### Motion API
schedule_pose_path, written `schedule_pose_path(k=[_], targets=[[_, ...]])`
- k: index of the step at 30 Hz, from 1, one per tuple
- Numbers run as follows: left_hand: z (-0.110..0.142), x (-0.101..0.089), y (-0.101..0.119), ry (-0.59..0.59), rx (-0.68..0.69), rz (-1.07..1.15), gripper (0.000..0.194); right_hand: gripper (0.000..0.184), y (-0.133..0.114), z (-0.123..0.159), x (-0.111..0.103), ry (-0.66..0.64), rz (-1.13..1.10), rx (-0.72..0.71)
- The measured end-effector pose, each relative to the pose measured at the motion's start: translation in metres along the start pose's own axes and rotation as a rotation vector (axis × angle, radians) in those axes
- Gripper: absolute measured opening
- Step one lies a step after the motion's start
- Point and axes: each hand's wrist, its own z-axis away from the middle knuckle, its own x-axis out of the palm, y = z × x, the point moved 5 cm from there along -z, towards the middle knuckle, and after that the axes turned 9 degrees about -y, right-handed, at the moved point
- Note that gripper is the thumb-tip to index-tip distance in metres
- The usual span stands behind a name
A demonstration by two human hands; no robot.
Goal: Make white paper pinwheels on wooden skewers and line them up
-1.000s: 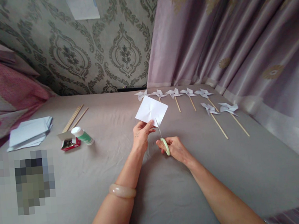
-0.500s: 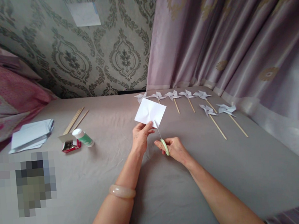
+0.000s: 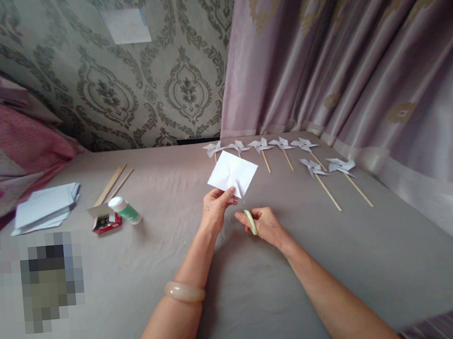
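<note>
My left hand [image 3: 217, 208] pinches the lower corner of a white square of paper [image 3: 234, 170], thumb on top. The sheet is held up off the bed, with crease lines near its middle. In my right hand [image 3: 265, 223] is a pair of scissors [image 3: 250, 221] with pale green handles, the fingers closed round them. Their blades point up at the paper's lower edge, beside my left thumb; the tips are partly hidden by the sheet. Behind the paper lies a row of white paper pinwheels [image 3: 262, 146] on wooden sticks.
On the left of the grey sheet [image 3: 175, 319] are a stack of white paper [image 3: 45, 207], wooden sticks [image 3: 112, 182], an opened red box [image 3: 107, 223] of small metal pieces and a white-green glue stick [image 3: 124, 210]. Curtains [image 3: 281, 71] hang at right. A blurred patch covers the lower left.
The paper has shifted slightly to the right and turned a little in my left hand. Less of the scissor blades shows now. My right hand stays almost in place.
</note>
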Motion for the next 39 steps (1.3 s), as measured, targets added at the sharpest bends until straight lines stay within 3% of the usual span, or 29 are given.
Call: schedule_pose_path(k=[39], targets=[[0.0012,0.0022,-0.0014,-0.025,-0.011,0.055,0.029,0.048,0.0035,-0.0027,-0.0022,0.063,-0.005,-0.043]])
